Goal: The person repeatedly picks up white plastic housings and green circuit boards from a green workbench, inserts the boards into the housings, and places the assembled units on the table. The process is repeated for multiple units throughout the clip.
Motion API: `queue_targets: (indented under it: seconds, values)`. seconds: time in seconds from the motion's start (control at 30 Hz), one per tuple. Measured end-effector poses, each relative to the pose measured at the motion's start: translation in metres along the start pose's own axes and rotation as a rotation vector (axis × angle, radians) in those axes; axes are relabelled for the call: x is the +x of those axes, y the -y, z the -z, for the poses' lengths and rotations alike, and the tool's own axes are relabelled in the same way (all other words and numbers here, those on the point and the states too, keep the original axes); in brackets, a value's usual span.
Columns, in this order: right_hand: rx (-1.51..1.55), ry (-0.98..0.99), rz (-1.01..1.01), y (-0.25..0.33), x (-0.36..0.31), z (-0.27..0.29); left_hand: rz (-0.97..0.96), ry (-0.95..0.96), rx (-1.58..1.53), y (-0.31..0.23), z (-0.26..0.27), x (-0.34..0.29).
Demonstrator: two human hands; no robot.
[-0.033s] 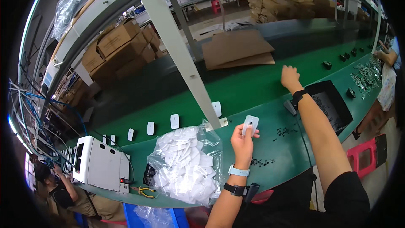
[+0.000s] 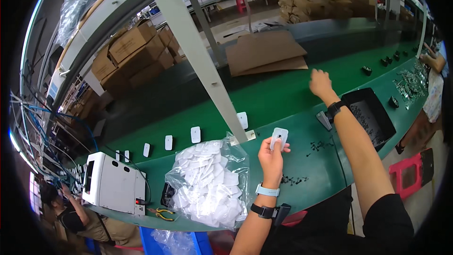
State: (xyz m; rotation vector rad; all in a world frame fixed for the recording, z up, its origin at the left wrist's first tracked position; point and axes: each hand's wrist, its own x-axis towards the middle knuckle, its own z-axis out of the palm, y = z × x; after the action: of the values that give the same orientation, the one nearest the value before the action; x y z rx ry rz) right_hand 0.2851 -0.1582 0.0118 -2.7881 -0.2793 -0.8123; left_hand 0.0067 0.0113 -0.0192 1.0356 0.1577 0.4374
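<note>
My left hand (image 2: pixel 271 158) is closed on a white rectangular plastic cover (image 2: pixel 280 137) with rounded corners, held above the green bench edge. A small dark spot or part shows near the cover's middle, by my thumb. Over the green conveyor belt (image 2: pixel 278 94), my right hand (image 2: pixel 322 85) is closed with its fingers curled. Whatever it may hold is hidden. Between my arms, small black parts (image 2: pixel 320 147) lie scattered on the bench. A black bin (image 2: pixel 388 130) with many more of them stands by my right forearm.
Left of my left hand lies a clear bag of white covers (image 2: pixel 207 179). Beyond it are a white machine (image 2: pixel 113 184) and yellow-handled pliers (image 2: pixel 164 215). White covers (image 2: pixel 195 135) line the belt. A metal post (image 2: pixel 203 61) rises at the belt's edge. A co-worker's hand (image 2: pixel 427 59) is far right.
My right hand has shifted slightly left over the belt. The black pieces on the belt at the right have moved a little. My left hand still holds the cover.
</note>
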Motion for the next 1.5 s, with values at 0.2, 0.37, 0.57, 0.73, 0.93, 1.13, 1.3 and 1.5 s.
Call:
queue_targets:
  seconds: [0.2,0.37,0.57,0.73,0.93,1.13,1.3,1.5]
  values:
    - [1.334,0.531,0.158,0.084,-0.082,0.1,0.039,-0.057,-0.06,-0.006,0.008,0.0]
    - [1.731,0.843,0.233,0.054,-0.141,0.092,0.072,0.004,-0.157,-0.001,0.0,0.0]
    - [1.697,0.855,0.004,0.063,-0.16,0.088,0.175,0.027,-0.202,-0.014,0.005,-0.001]
    - [1.688,0.691,-0.001,0.052,-0.153,0.078,0.147,0.053,-0.131,-0.016,-0.008,-0.003]
    - [1.676,0.611,0.047,0.051,-0.15,0.08,0.179,0.076,-0.066,-0.009,-0.001,-0.005]
    - [1.687,0.58,0.077,0.049,-0.149,0.08,0.169,0.112,0.045,-0.009,-0.006,-0.008]
    - [1.675,0.556,0.087,0.047,-0.148,0.081,0.177,0.147,0.082,-0.01,-0.003,-0.008]
    - [1.682,0.612,0.07,0.047,-0.149,0.077,0.198,0.167,0.098,-0.009,0.0,-0.009]
